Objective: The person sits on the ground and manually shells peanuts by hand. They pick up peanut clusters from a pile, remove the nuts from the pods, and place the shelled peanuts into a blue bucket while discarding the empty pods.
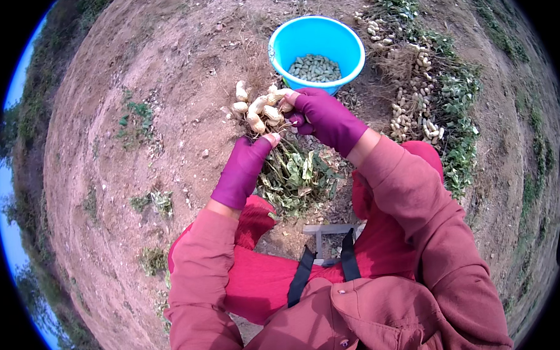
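Observation:
My left hand (249, 164), in a purple fingerless glove, grips the stems of a peanut plant just below its roots. Its leaves (303, 174) hang down between my knees. Above that hand, unshelled peanuts (259, 112) cluster on the roots. My right hand (322, 115), gloved the same way, has its thumb and fingers closed on peanuts at the right side of the cluster. Just beyond it stands a blue plastic bucket (316, 28) with loose unshelled peanuts (315, 68) in its bottom.
A row of pulled peanut plants (456, 118), pods still on their roots, lies on the soil to the right. A grey metal frame (332, 228) is between my legs. Small weeds (141, 115) dot the bare, pebbly ground (178, 53) at the left.

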`<state>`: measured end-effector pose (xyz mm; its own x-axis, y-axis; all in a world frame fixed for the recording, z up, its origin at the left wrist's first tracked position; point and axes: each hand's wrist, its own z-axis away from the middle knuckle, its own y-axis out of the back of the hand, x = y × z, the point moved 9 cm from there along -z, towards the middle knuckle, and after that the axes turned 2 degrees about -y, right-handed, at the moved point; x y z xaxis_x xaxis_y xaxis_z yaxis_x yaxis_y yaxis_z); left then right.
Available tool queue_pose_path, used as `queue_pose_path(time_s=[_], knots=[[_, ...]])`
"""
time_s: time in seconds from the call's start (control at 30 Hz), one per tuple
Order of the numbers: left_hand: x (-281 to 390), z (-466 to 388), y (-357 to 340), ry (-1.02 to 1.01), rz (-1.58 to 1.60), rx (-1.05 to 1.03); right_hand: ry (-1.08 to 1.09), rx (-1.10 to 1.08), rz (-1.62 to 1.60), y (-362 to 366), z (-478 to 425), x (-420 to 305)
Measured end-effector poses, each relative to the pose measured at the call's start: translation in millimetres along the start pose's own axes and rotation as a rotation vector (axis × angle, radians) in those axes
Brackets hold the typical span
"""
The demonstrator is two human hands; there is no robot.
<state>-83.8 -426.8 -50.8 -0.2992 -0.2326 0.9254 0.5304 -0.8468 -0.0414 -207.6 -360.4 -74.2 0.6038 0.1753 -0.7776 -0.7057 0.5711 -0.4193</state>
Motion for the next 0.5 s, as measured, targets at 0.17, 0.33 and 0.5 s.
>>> queue_pose_path(time_s=[0.17, 0.33, 0.5], knots=[[-16, -5, 6, 0.04, -0.02, -0.032, -0.094, 0.081, -0.187, 1, 0, 4], [-25, 1, 8, 0.058, 0.021, -0.007, 0.181, 0.153, -0.547, 64, -10, -50], [-38, -4, 16, 0.138, 0.055, -0.012, -0.073, 0.362, -0.505, 81, -18, 21]])
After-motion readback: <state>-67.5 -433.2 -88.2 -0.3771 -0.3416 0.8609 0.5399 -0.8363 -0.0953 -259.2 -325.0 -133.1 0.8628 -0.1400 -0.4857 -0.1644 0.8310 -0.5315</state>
